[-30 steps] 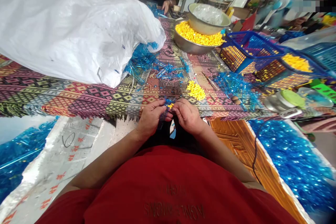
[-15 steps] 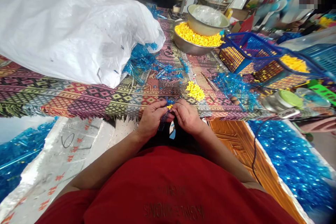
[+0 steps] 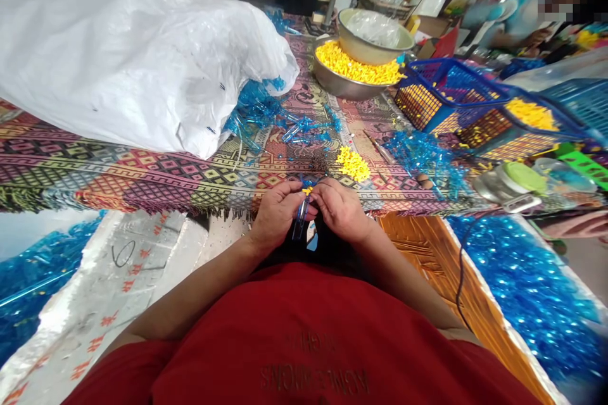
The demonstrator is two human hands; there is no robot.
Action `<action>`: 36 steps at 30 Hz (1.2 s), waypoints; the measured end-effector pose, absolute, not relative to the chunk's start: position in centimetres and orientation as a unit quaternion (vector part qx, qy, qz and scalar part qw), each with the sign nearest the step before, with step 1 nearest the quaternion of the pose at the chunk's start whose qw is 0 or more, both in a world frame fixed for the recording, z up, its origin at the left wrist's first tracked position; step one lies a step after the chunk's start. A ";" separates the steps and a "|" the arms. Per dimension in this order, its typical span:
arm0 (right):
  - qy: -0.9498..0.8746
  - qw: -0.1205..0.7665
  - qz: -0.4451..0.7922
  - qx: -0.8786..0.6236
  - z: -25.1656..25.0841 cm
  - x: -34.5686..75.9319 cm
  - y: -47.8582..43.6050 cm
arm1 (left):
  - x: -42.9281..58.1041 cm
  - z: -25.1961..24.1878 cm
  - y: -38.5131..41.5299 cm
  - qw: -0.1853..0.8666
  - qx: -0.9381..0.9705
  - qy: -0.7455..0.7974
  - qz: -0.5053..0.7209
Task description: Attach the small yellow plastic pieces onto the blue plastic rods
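1. Left hand (image 3: pixel 274 215) is curled closed, its fingers pinching a clear blue plastic strip (image 3: pixel 300 221) that hangs nearly upright between the hands, above the lap.
2. Right hand (image 3: pixel 341 210) is also closed, pressing in at the strip's upper end just beside a small yellow plastic piece (image 3: pixel 308 190). Whether it grips that piece is hidden.
3. The step in hand looks like fine fitting of yellow piece to blue strip, which calls for a steady two-handed pinch rather than a reach.
4. Just beyond, a patterned woven cloth (image 3: pixel 142 177) bears a small heap of yellow pieces (image 3: pixel 353 163) and tangled blue strips (image 3: pixel 304 130).
5. Farther out are a steel basin (image 3: pixel 323 85) heaped with yellow pieces, a blue plastic basket (image 3: pixel 446 92), and a white plastic sack (image 3: pixel 128 57). A box of blue strips (image 3: pixel 527 285) sits at lower right.
6. Lettering on the red shirt (image 3: pixel 304 342) is too distorted to read; no brand or label is legible.
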State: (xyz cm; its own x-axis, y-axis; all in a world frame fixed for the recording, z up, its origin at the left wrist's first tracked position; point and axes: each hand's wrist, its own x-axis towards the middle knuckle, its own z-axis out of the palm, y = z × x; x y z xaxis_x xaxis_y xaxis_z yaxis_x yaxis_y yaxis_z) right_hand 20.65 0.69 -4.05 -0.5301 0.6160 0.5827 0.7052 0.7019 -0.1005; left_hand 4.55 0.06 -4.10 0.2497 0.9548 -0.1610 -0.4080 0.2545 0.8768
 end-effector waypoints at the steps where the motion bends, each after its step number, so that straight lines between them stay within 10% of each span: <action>1: -0.871 0.300 -0.074 -0.382 -4.0 20.6 0.7 | 4.6 -4.1 0.1 0.698 0.369 0.374 0.486; 36: -0.839 0.342 -0.026 -0.422 -3.6 20.4 0.1 | 5.8 -3.3 0.0 0.635 0.465 0.424 0.447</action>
